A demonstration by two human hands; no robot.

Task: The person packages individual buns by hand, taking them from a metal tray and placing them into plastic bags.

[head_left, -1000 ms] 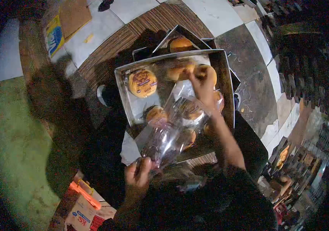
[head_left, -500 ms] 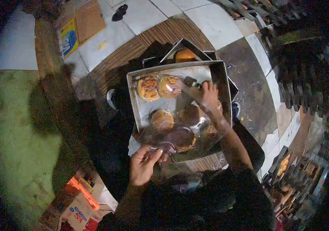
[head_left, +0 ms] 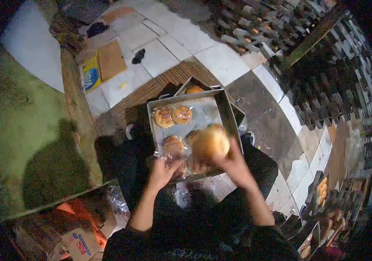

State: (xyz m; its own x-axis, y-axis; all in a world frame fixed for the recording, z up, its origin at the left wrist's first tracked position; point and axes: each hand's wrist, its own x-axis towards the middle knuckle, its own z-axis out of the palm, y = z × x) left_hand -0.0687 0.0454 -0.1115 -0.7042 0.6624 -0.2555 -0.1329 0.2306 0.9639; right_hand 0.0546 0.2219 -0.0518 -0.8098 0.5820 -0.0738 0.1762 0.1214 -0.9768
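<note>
A metal tray [head_left: 203, 106] sits in front of me with several round buns in it. Two buns in clear wrapping, a left one [head_left: 164, 117] and a right one [head_left: 182, 115], lie at its far left, and another bun [head_left: 173, 143] lies nearer to me. My left hand [head_left: 164, 172] is closed at the tray's near left edge, pinching a clear plastic bag [head_left: 185, 151]. In my right hand [head_left: 234, 167], blurred by motion, is a golden bun [head_left: 217, 143], held up over the tray's near right part. Both hands partly hide the buns beneath.
Under this tray, other trays stick out at the back, one with a bun [head_left: 194, 89] in it. A cardboard box [head_left: 81, 243] and an orange object [head_left: 79, 213] are at lower left. Flat cardboard [head_left: 112, 63] lies on the tiled floor. Stacked dark trays [head_left: 333, 91] stand at right.
My right hand has come back from the tray's far right side toward me and now holds a bun. My left hand keeps its grip on the plastic bag. The camera view has shifted.
</note>
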